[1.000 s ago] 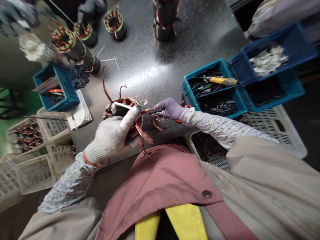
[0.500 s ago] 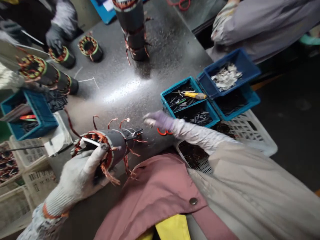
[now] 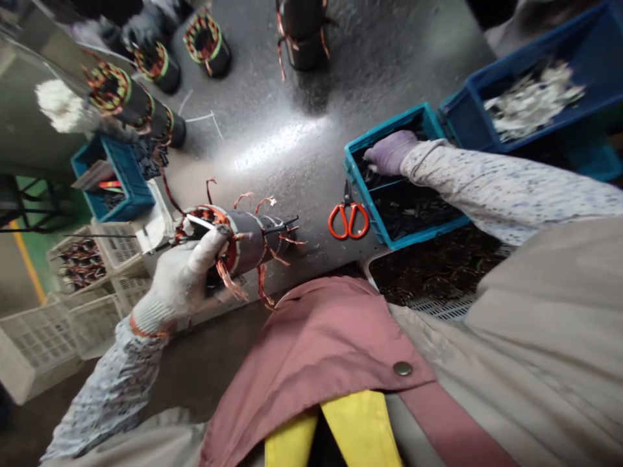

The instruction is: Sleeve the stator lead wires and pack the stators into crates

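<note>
My left hand, in a white knit glove, is closed around the near end of a motor stator lying on its side. Copper leads stick out from the stator, and a white strip and a black tube lie against it. In a purple glove, my right hand is down in the rear compartment of a teal bin of small black pieces. Its fingers look curled; what they hold, if anything, is hidden. Red-handled scissors lie on the table beside the bin.
More stators stand at the back, some stacked. A co-worker's gloved hand touches one. A blue bin holds white scraps. Another teal bin sits left, near white crates. A dark-filled crate stands below right.
My right hand has moved from above the table into the teal bin, uncovering the scissors. The yellow-handled tool in that bin no longer shows. The view has shifted; my left hand still holds the stator.
</note>
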Tool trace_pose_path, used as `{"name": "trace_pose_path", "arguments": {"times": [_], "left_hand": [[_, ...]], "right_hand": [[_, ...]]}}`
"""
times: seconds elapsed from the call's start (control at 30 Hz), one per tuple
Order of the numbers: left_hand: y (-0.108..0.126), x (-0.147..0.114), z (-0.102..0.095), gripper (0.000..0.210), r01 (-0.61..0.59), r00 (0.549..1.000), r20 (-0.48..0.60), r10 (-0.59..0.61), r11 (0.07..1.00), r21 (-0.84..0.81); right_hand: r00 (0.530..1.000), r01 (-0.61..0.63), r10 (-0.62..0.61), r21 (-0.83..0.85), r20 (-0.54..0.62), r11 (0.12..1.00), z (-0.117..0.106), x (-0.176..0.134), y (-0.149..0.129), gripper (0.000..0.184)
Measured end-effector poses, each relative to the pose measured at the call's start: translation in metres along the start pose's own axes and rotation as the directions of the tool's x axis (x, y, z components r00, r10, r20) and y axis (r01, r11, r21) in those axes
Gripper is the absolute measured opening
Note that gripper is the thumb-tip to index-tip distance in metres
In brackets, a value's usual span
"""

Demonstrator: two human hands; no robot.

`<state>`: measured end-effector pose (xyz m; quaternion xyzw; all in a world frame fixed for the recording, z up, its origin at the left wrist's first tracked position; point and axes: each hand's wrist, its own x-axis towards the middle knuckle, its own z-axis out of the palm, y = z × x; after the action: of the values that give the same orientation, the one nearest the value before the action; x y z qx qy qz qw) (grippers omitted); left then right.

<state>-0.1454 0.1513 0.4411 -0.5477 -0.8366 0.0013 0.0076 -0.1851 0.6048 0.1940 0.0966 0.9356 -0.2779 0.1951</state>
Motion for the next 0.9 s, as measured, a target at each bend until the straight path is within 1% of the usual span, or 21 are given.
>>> {"name": "trace_pose_path", "arguments": {"times": [0.07,0.13,0.2,0.23,0.27,0.3,0.33,0.37,0.43,0.47,0.5,0.53,0.6,0.63,0.67,0.7,0.73,0.77,0.83,0.87,0.9], "left_hand": [[0.000,-0.001,0.002,0.076,0.023,1.000,0.005,-0.023,1.000,0.006],[0.000,-0.001,0.005,0.071,0.084,0.996,0.039,-0.084,0.996,0.000],[0.000,-0.002,0.007,0.070,0.123,0.991,0.063,-0.122,0.992,-0.016],[0.000,-0.002,0.008,0.071,0.123,0.991,0.060,-0.122,0.992,-0.022],[-0.001,-0.002,0.008,0.072,0.109,0.993,0.045,-0.108,0.994,-0.024],[-0.001,-0.002,0.009,0.074,0.088,0.996,0.027,-0.087,0.996,-0.022],[-0.001,-0.002,0.009,0.076,0.066,0.998,0.011,-0.066,0.998,-0.018],[-0.002,-0.002,0.010,0.078,0.049,0.999,-0.003,-0.049,0.999,-0.013],[-0.003,-0.001,0.010,0.080,0.016,1.000,-0.022,-0.016,1.000,-0.008],[-0.003,0.000,0.010,0.080,0.001,0.999,-0.035,-0.001,1.000,-0.006],[-0.003,0.000,0.009,0.080,-0.015,0.999,-0.050,0.015,1.000,-0.001],[-0.003,0.001,0.009,0.080,-0.031,0.997,-0.068,0.031,1.000,0.005],[-0.003,0.002,0.009,0.078,-0.056,0.993,-0.100,0.057,0.998,0.017],[-0.003,0.003,0.009,0.077,-0.065,0.991,-0.112,0.067,0.998,0.022],[-0.003,0.003,0.009,0.076,-0.071,0.989,-0.127,0.073,0.997,0.023],[-0.002,0.003,0.009,0.075,-0.072,0.989,-0.128,0.074,0.997,0.022],[-0.002,0.003,0.008,0.075,-0.066,0.991,-0.114,0.068,0.998,0.021],[-0.002,0.003,0.008,0.075,-0.056,0.994,-0.088,0.058,0.998,0.020],[-0.001,0.002,0.007,0.075,-0.026,1.000,-0.013,0.026,1.000,0.003],[-0.001,0.001,0.007,0.075,0.000,0.999,0.036,0.000,1.000,-0.014],[0.000,0.000,0.007,0.074,0.033,0.996,0.080,-0.031,0.999,-0.034]], "right_hand": [[0.997,-0.031,0.032,0.014,-0.072,0.999,-0.018,-0.014,-0.003,0.034],[0.979,-0.076,0.086,0.062,-0.183,0.995,-0.033,-0.038,-0.014,0.036],[0.966,-0.055,0.113,0.244,-0.231,0.968,-0.034,-0.069,-0.035,0.026],[0.969,-0.021,0.109,0.362,-0.223,0.932,-0.026,-0.086,-0.049,0.017],[0.980,-0.005,0.104,0.510,-0.167,0.860,-0.014,-0.102,-0.065,0.007],[0.989,-0.012,0.095,0.577,-0.115,0.817,0.003,-0.117,-0.081,0.005],[0.994,-0.045,0.099,0.621,-0.054,0.783,0.023,-0.128,-0.098,0.014],[0.986,-0.152,0.155,0.723,0.063,0.674,0.043,-0.136,-0.115,0.023],[0.945,-0.321,0.216,0.831,0.247,0.455,0.081,-0.141,-0.142,0.032],[0.922,-0.378,0.223,0.857,0.316,0.350,0.095,-0.140,-0.152,0.033],[0.909,-0.405,0.222,0.870,0.352,0.281,0.106,-0.136,-0.159,0.031],[0.904,-0.413,0.220,0.879,0.366,0.239,0.112,-0.132,-0.164,0.027],[0.904,-0.410,0.224,0.887,0.364,0.213,0.118,-0.123,-0.168,0.021],[0.908,-0.400,0.228,0.890,0.352,0.219,0.119,-0.119,-0.168,0.018],[0.916,-0.383,0.229,0.890,0.330,0.247,0.119,-0.116,-0.167,0.015],[0.928,-0.358,0.219,0.883,0.301,0.304,0.118,-0.113,-0.166,0.011],[0.945,-0.320,0.200,0.863,0.260,0.390,0.119,-0.111,-0.166,0.008],[0.963,-0.266,0.170,0.823,0.208,0.502,0.119,-0.109,-0.166,0.007],[0.994,-0.096,0.040,0.681,0.098,0.726,0.120,-0.105,-0.166,0.011],[0.997,-0.010,-0.037,0.610,0.065,0.793,0.120,-0.104,-0.167,0.012],[0.993,0.066,-0.109,0.555,0.045,0.829,0.119,-0.104,-0.167,0.013]]}}
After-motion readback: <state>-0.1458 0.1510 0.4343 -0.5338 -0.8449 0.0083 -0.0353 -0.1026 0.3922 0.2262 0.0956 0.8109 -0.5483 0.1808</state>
